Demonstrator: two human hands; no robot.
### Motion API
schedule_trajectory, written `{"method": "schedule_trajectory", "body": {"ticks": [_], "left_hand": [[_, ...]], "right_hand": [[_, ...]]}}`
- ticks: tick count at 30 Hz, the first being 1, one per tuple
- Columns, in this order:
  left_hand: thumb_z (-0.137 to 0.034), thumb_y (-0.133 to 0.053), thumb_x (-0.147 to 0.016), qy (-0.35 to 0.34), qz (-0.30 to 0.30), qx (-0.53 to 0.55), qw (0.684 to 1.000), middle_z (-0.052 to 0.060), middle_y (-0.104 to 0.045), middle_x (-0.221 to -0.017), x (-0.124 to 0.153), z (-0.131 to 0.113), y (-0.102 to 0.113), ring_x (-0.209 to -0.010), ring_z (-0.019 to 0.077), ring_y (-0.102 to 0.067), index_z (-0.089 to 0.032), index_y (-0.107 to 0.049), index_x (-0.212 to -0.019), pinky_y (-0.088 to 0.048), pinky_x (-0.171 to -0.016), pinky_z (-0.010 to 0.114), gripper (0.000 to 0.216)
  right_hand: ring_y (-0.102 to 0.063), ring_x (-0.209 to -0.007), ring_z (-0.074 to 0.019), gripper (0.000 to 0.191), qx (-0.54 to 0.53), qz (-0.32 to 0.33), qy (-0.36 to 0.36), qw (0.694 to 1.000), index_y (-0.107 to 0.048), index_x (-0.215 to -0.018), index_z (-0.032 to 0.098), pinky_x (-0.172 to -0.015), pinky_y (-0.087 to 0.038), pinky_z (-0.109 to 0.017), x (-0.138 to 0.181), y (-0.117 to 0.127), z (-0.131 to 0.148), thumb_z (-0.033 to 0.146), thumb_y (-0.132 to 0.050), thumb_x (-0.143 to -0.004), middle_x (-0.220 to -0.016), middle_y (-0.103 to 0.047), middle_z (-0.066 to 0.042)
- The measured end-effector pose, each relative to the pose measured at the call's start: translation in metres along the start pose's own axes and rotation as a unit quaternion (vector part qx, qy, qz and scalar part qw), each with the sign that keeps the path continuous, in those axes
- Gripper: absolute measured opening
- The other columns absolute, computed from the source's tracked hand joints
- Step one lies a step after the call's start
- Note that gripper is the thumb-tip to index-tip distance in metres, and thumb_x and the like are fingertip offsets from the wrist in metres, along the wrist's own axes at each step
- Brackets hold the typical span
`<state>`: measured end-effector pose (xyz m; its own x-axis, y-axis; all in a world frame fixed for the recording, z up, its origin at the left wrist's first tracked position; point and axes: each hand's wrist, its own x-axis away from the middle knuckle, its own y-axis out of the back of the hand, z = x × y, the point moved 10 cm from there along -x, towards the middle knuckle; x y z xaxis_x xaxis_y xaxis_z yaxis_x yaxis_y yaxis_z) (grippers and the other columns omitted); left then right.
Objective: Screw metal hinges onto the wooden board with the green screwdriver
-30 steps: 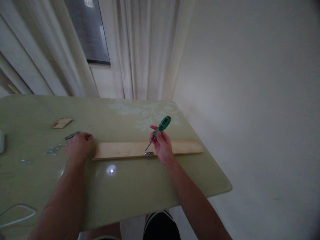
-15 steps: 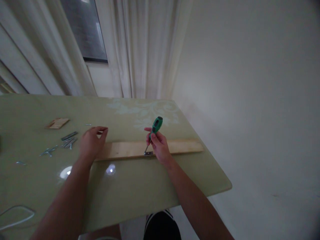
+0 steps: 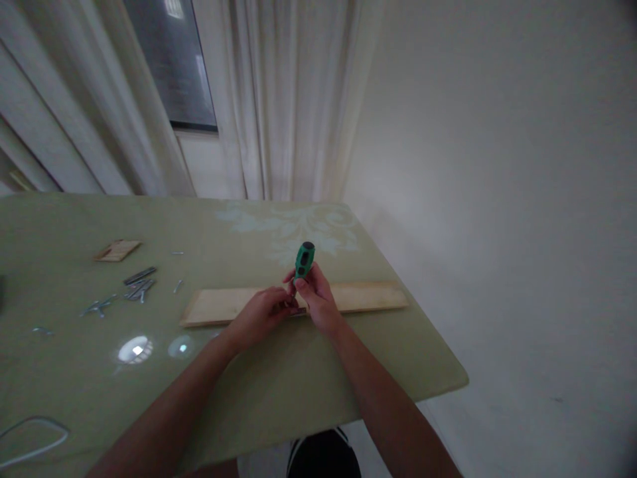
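Observation:
A long pale wooden board (image 3: 368, 296) lies across the green table (image 3: 259, 378). My right hand (image 3: 321, 302) is closed round a green-handled screwdriver (image 3: 303, 257), held nearly upright with its tip down at the board's near edge. My left hand (image 3: 259, 317) rests on the board right beside it, fingers pinched together at the screwdriver's tip. What the left fingers hold is hidden. A small metal bracket sat at that spot in the earlier frames; the hands now cover it.
Several loose screws and metal pieces (image 3: 134, 291) lie on the table at the left. A small wooden piece (image 3: 117, 250) sits behind them. A white cable (image 3: 30, 438) curls at the near left edge. Curtains and a window stand behind the table.
My left hand moved from the loose screws at the left over to the board and met the screwdriver's tip. The right hand tilted the screwdriver more upright.

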<state>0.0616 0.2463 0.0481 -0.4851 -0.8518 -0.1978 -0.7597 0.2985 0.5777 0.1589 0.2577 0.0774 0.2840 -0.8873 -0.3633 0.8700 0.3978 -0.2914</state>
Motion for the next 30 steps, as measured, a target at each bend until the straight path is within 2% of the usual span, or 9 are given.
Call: {"method": "schedule_trajectory", "body": {"ticks": [6, 13, 15, 18, 20, 25, 28, 30], "left_hand": [[-0.033, -0.063, -0.093, -0.004, -0.005, -0.002, 1.0, 0.006, -0.074, -0.09, -0.001, 0.005, 0.004, -0.081, 0.0201, -0.067, -0.021, -0.076, -0.092, -0.05, -0.075, 0.029, 0.018], [-0.039, -0.065, -0.092, 0.019, -0.017, 0.003, 1.0, 0.003, -0.071, -0.077, 0.0, 0.008, 0.003, -0.067, 0.0171, -0.062, -0.019, -0.076, -0.088, -0.045, -0.064, 0.026, 0.023], [-0.039, -0.065, -0.092, 0.024, -0.015, 0.004, 1.0, 0.003, -0.072, -0.076, -0.001, 0.007, 0.002, -0.066, 0.0168, -0.061, -0.018, -0.076, -0.086, -0.044, -0.063, 0.026, 0.024], [-0.04, -0.066, -0.091, 0.028, -0.026, 0.007, 0.999, 0.003, -0.072, -0.075, 0.0, 0.008, 0.004, -0.068, 0.0174, -0.062, -0.018, -0.076, -0.084, -0.045, -0.064, 0.026, 0.025], [-0.041, -0.067, -0.091, 0.027, -0.032, 0.006, 0.999, 0.003, -0.072, -0.076, 0.0, 0.008, 0.005, -0.069, 0.0175, -0.063, -0.018, -0.077, -0.084, -0.045, -0.064, 0.026, 0.026], [-0.042, -0.068, -0.09, 0.04, -0.029, 0.012, 0.999, 0.003, -0.071, -0.072, -0.001, 0.01, 0.004, -0.066, 0.0167, -0.06, -0.016, -0.077, -0.082, -0.042, -0.062, 0.026, 0.028], [-0.042, -0.067, -0.09, 0.043, -0.029, 0.009, 0.999, 0.004, -0.072, -0.074, -0.002, 0.009, 0.003, -0.067, 0.0169, -0.061, -0.016, -0.077, -0.082, -0.042, -0.063, 0.026, 0.029], [-0.041, -0.067, -0.089, 0.045, -0.031, 0.004, 0.999, 0.004, -0.073, -0.075, -0.002, 0.008, 0.004, -0.067, 0.0174, -0.061, -0.016, -0.077, -0.081, -0.043, -0.063, 0.027, 0.028]], "right_hand": [[-0.06, -0.081, -0.0175, 0.033, 0.04, 0.006, 0.004, 0.999, -0.075, -0.106, 0.023, -0.073, -0.051, -0.031, 0.0, 0.001, 0.002, 0.055, -0.069, -0.096, -0.092, -0.067, -0.004], [-0.069, -0.082, -0.0177, 0.037, -0.013, -0.033, 0.043, 0.998, -0.058, -0.124, 0.029, -0.085, -0.054, -0.038, -0.003, 0.005, 0.007, 0.049, -0.071, -0.096, -0.1, -0.073, -0.003], [-0.07, -0.083, -0.0175, 0.037, -0.005, -0.04, 0.049, 0.998, -0.058, -0.121, 0.028, -0.084, -0.055, -0.036, -0.003, 0.004, 0.009, 0.049, -0.074, -0.094, -0.102, -0.074, -0.003], [-0.068, -0.078, -0.0155, 0.03, 0.003, -0.086, 0.071, 0.994, -0.062, -0.108, 0.027, -0.078, -0.054, -0.032, 0.0, 0.01, 0.014, 0.044, -0.08, -0.09, -0.095, -0.073, -0.001], [-0.069, -0.078, -0.0155, 0.024, 0.026, -0.107, 0.08, 0.991, -0.066, -0.103, 0.025, -0.079, -0.054, -0.032, 0.002, 0.014, 0.018, 0.044, -0.076, -0.093, -0.092, -0.073, -0.001], [-0.072, -0.088, -0.0196, 0.037, 0.079, -0.042, 0.065, 0.994, -0.07, -0.121, 0.023, -0.089, -0.054, -0.037, -0.001, 0.005, 0.021, 0.053, -0.059, -0.102, -0.097, -0.075, -0.006], [-0.07, -0.091, -0.0194, 0.034, 0.057, -0.055, 0.067, 0.995, -0.067, -0.117, 0.025, -0.086, -0.053, -0.035, -0.001, 0.008, 0.021, 0.052, -0.068, -0.097, -0.098, -0.075, -0.005], [-0.069, -0.091, -0.019, 0.032, 0.044, -0.083, 0.075, 0.993, -0.066, -0.108, 0.026, -0.084, -0.053, -0.033, -0.001, 0.014, 0.021, 0.05, -0.078, -0.09, -0.096, -0.074, -0.003]]}}
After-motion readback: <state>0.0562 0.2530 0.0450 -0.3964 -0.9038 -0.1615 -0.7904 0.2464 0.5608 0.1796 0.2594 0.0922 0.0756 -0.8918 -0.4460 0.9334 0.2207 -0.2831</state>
